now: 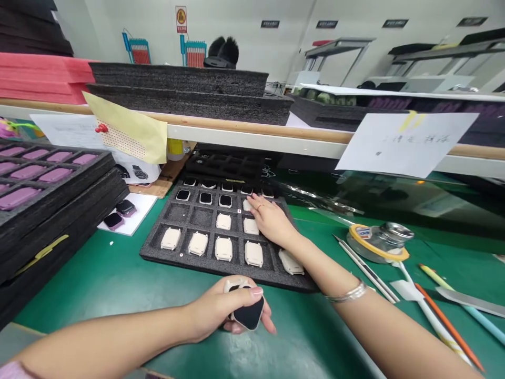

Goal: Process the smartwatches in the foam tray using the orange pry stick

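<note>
My left hand (231, 308) is closed around smartwatch bodies near the bench's front; one black-screened smartwatch (249, 310) faces up under the thumb. A second cream-edged watch body (232, 286) shows behind it, partly covered by the fingers. Over the black foam tray (158, 251), my right hand (272, 218) has its curved fingers on a cream watch case (248, 205); the thumb is hidden. Other cream cases (223, 248) lie back-up in the nearer rows, while watches (205, 198) farther back show black screens. Two pockets at the third row's left hold nothing.
Stacked foam trays with purple watch cases (59, 157) stand at left, beside two dark watches (113, 221) on white paper. At right are a glass bottle in a yellow ring (379, 242), pens (450, 326) and a blade (473, 301). A shelf edge (252, 132) crosses above the tray.
</note>
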A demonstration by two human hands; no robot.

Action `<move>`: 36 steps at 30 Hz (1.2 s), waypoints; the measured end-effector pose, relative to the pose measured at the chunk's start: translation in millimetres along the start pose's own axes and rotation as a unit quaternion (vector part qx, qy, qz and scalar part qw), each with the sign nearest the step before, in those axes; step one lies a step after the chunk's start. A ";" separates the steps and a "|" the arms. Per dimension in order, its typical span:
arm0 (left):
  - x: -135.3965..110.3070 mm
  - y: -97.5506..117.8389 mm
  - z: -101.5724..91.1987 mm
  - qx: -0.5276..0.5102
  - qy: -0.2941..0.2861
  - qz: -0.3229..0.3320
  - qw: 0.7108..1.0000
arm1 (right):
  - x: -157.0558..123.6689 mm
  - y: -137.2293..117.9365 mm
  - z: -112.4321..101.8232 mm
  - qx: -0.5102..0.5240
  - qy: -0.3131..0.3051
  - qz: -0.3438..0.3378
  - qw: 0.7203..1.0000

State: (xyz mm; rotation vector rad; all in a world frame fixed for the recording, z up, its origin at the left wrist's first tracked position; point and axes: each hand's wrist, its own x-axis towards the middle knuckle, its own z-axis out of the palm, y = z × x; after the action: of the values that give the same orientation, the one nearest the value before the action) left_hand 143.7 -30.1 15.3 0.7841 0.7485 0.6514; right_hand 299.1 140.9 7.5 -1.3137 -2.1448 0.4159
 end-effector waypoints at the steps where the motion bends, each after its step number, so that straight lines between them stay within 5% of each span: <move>1: 0.2 0.4 0.0 0.000 0.013 0.002 1.000 | -9.4 -2.8 -2.4 0.008 -0.002 -0.008 1.000; 8: 10.3 -5.3 -6.3 -0.190 0.003 -0.005 0.982 | -112.2 -45.9 -34.0 0.165 0.020 -0.157 0.973; 12: 11.3 -5.8 -7.4 -0.246 -0.023 0.006 0.969 | -135.9 -56.5 -33.8 0.166 -0.007 -0.232 0.959; 20: 10.0 -2.9 -5.6 -0.265 -0.059 0.013 0.962 | -132.7 -63.2 -33.8 0.175 0.086 -0.216 0.957; 25: 8.5 -2.0 -3.6 -0.233 -0.061 -0.001 0.971 | -137.0 -62.1 -41.9 0.287 0.238 -0.059 0.926; 27: 7.6 -1.1 -3.2 -0.232 -0.053 0.000 0.971 | -139.0 -61.7 -43.2 0.306 0.211 -0.051 0.927; 31: 6.8 -1.8 -5.5 -0.235 -0.054 -0.008 0.970 | -142.9 -61.5 -36.5 0.266 0.036 -0.123 0.955; 36: 7.0 -6.1 -9.4 -0.248 -0.079 -0.004 0.966 | -145.9 -61.2 -26.1 0.225 0.009 -0.147 0.963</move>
State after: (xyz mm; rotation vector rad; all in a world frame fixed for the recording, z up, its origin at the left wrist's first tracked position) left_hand 141.8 -24.7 3.4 0.3660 0.4152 0.7222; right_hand 322.6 -17.5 14.7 -0.7323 -2.0281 0.7122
